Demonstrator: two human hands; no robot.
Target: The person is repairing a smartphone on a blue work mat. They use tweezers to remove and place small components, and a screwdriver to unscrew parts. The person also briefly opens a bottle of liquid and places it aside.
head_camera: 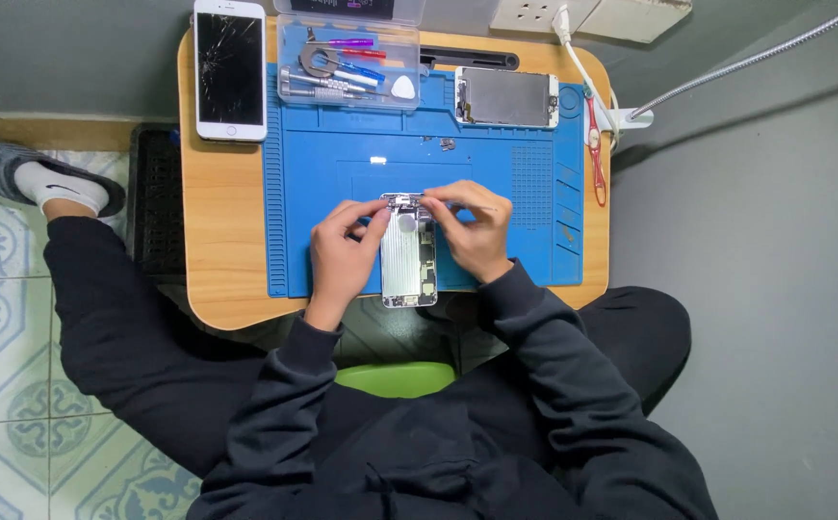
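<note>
- The opened silver phone body with its bare metal plate and circuit parts showing [409,252] lies flat on the blue silicone work mat [342,164], near the mat's front edge and between both hands – its lower end just past the mat's near rim.
- The left hand [342,252] rests against the phone body's left side, fingers curled in and thumb and forefinger pinched toward its upper left corner; it steadies the shell rather than lifting it.
- The right hand [472,231] bends over the top right corner, fingertips closed together at the top edge; whether they pinch a small part or tool there is too small to tell.
- Handling, as a judgement: the shell looks light, thin and stiff, with smooth metal sides that could slip – and the exposed boards and thin ribbon parts inside look fragile. The safe hold is on the long outer edges of the frame, not on the inner plate.
- Round about on the rounded wooden bench [226,241]: a white phone with a cracked dark screen [230,67] at the far left, a clear plastic tool box with small drivers and picks [348,65], a detached screen panel lying face down [506,97], and red-handled tweezers [594,144] at the mat's right edge.
</note>
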